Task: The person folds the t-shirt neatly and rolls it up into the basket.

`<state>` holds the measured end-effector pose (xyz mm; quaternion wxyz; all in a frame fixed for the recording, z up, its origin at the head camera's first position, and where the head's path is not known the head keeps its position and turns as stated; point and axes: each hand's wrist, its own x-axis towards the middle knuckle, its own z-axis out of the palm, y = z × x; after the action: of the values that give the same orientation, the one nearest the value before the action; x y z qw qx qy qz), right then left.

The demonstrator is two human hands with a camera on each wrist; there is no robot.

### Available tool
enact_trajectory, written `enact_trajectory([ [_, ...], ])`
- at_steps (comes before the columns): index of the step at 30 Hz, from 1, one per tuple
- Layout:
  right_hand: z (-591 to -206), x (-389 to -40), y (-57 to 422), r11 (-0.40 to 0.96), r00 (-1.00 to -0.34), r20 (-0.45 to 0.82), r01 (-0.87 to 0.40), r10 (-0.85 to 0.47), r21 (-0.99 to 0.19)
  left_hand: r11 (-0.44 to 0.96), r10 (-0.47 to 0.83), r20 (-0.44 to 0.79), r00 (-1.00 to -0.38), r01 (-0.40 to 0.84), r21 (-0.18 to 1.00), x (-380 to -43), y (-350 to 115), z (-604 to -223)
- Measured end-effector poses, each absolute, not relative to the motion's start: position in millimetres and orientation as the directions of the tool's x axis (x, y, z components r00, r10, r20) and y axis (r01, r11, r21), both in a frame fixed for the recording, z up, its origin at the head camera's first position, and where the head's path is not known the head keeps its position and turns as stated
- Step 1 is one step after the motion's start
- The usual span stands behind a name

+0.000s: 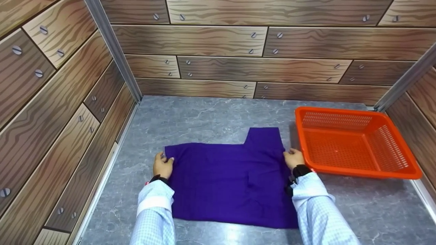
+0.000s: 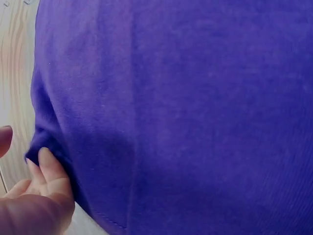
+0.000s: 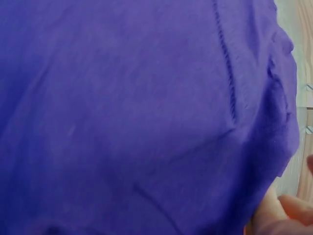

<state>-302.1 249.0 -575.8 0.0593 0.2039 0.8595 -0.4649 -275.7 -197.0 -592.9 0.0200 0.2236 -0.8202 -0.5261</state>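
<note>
A purple T-shirt (image 1: 211, 180) lies spread sideways on the grey marbled surface, one short sleeve (image 1: 264, 137) pointing away from me. Its front edge runs fairly straight, and creases cross the cloth at the right. At the upper left corner, my left hand (image 1: 162, 165) pinches the shirt's edge; in the left wrist view a bit of cloth shows at the fingertips (image 2: 46, 159). My right hand (image 1: 293, 158) holds the right edge, just below the sleeve. Bunched cloth (image 3: 274, 122) hides part of those fingers in the right wrist view.
An orange plastic basket (image 1: 340, 168) with slotted sides stands at the right, close beside my right hand. Wood-patterned panels (image 1: 204, 41) wall in the back and both sides. Grey marbled surface (image 1: 204, 119) shows behind the shirt.
</note>
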Motion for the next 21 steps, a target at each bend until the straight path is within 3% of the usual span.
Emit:
enact_trajectory([
  [9, -570.4, -297.4, 243.2, 0.647, -0.906, -0.294, 0.423, 0.305, -0.634, 0.403, -0.412, -0.164, -0.896, -0.340, 0.850, -276.2, -197.3, -594.3],
  [17, -572.7, -302.2, 239.5, 0.845, -0.917, -0.336, 0.346, 0.214, -0.408, 0.425, -0.383, -0.073, -0.921, -0.246, 0.871, -277.1, -193.8, -599.3],
  [21, -576.3, -305.5, 238.6, 0.819, -0.937, -0.268, 0.330, 0.224, -0.469, 0.429, -0.368, -0.090, -0.926, -0.254, 0.867, -278.7, -196.4, -598.3],
])
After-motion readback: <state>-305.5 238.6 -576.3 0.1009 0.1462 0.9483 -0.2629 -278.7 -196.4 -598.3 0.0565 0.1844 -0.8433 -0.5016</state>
